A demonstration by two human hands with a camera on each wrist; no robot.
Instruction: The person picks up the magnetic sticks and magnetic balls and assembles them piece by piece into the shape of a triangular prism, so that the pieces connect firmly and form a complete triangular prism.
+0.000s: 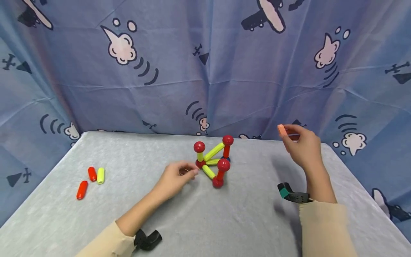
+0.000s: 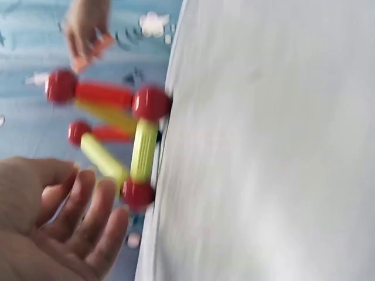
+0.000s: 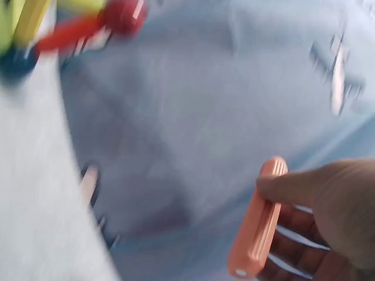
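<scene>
My right hand (image 1: 304,148) is raised above the table's right side, pinching an orange magnetic rod (image 3: 256,225) between thumb and fingers. The rod is ribbed, with a small pale spot on its end. My left hand (image 1: 174,179) has relaxed fingers and holds nothing. Its fingertips are close beside a structure of magnetic rods and balls at the table's middle. Yellow rods (image 1: 209,172) link its lower balls, and one yellow rod slants upward. Short uprights, including a red rod (image 1: 226,151), carry red balls (image 1: 223,165) on top. A dark blue ball at its back right is partly hidden.
On the table's left lie two loose red-orange rods (image 1: 82,190) and a yellow rod (image 1: 101,175). A grey cloth covers the table (image 1: 257,214). Behind it hangs a blue curtain (image 1: 173,71) with airplane and cloud prints.
</scene>
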